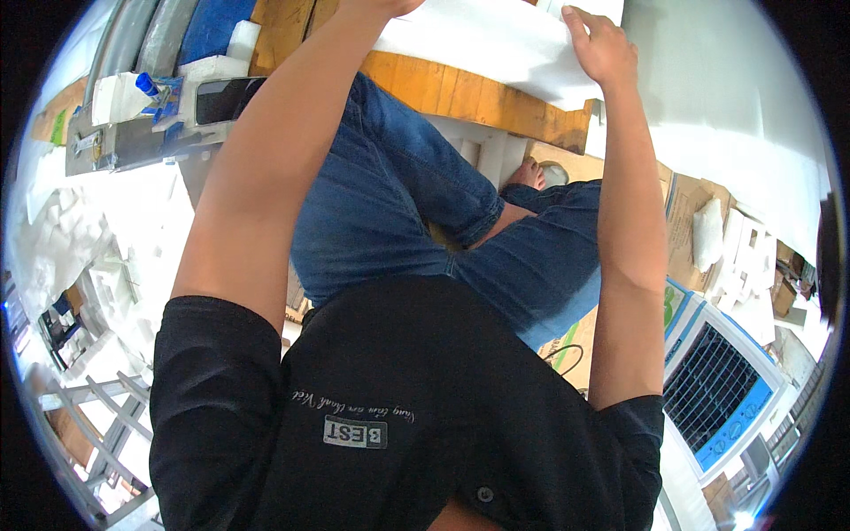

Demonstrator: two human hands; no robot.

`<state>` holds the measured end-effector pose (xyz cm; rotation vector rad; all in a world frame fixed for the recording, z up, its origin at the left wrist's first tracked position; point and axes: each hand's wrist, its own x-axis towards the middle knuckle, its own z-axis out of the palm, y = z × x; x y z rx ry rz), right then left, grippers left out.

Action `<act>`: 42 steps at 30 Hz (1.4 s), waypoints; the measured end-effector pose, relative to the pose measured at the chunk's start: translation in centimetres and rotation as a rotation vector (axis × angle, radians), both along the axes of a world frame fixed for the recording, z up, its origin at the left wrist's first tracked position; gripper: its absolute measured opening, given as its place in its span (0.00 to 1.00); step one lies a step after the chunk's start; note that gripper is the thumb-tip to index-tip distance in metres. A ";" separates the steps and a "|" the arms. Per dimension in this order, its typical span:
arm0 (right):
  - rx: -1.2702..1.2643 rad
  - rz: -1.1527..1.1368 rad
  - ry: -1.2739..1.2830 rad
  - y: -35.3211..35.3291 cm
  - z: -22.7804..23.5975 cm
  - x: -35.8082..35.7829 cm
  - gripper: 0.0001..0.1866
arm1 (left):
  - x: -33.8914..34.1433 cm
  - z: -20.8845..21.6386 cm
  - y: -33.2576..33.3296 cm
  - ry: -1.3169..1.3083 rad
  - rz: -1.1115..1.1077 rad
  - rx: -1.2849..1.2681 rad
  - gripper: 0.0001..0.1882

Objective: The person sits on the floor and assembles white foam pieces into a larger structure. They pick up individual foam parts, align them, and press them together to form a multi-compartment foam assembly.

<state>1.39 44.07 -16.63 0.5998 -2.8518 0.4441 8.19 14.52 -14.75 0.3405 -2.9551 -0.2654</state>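
Observation:
A long white block [478, 49], which looks like foam, lies across the wooden bench top [469, 93] at the far side. At its right end is my right hand [606, 49], thumb stretched along the top and the other fingers bent over the edge, gripping it. My left hand [390, 5] is by the block's left part. The upper picture edge cuts it off, so its fingers are hidden.
To the left, a phone [221, 101] lies near a blue-capped pen [147, 85] on a metal surface. A white-and-blue air cooler [722, 389] stands at right. Cardboard [580, 164] covers the floor under the bench. White foam scraps [71, 230] are piled at left.

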 end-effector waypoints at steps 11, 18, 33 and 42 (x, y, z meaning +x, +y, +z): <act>0.065 -0.023 -0.041 -0.1 -0.2 0.0 0.27 | -0.1 -0.4 -0.5 0.010 -0.018 -0.004 0.49; 0.087 -0.033 -0.030 0.1 -0.3 -0.2 0.28 | -0.1 -0.2 -0.4 0.002 -0.026 -0.018 0.49; 0.090 -0.052 -0.048 0.7 -0.9 -0.9 0.32 | 0.1 0.3 -0.6 -0.053 -0.045 -0.011 0.53; 0.074 -0.050 -0.070 0.3 -0.5 -0.6 0.31 | 0.3 -0.2 -1.0 -0.051 -0.051 0.000 0.53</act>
